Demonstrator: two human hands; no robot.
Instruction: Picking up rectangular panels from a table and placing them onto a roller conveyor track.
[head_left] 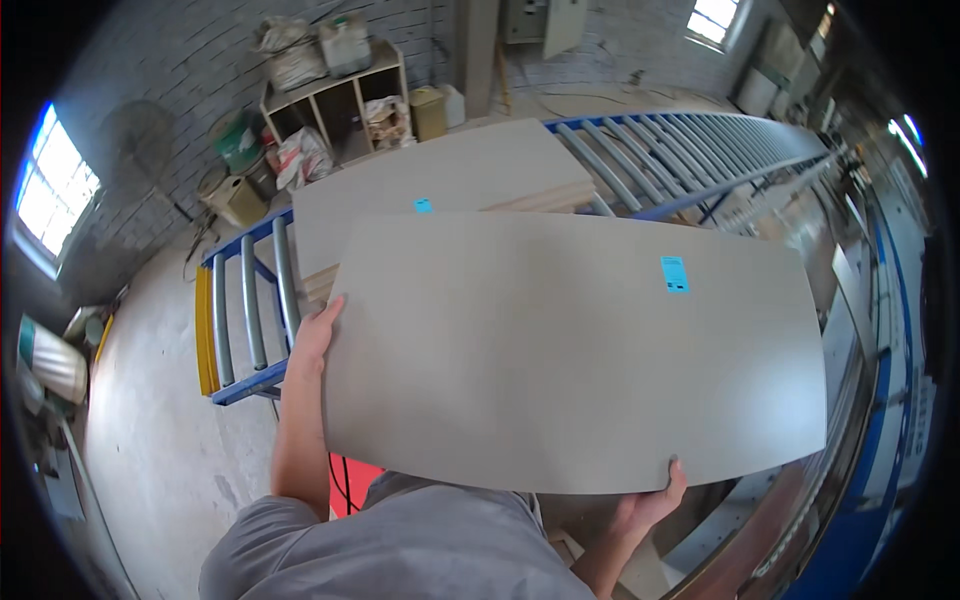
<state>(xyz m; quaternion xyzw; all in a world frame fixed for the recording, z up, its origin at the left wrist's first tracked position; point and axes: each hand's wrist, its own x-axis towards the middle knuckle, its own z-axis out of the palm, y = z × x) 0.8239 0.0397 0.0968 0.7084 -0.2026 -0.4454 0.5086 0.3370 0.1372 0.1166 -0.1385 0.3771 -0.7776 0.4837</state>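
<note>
One big gray board [575,350] is held: the left hand [316,330] grips its left edge, the right hand [652,503] its near edge. Stacked boards [440,172] lie behind it.

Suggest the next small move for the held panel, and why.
Probably ease the held panel forward over the panel stack: its far edge overlaps the stack in this view, the left grip is on its left edge, the right grip is on its near edge, and no hand blocks the far side.
</note>
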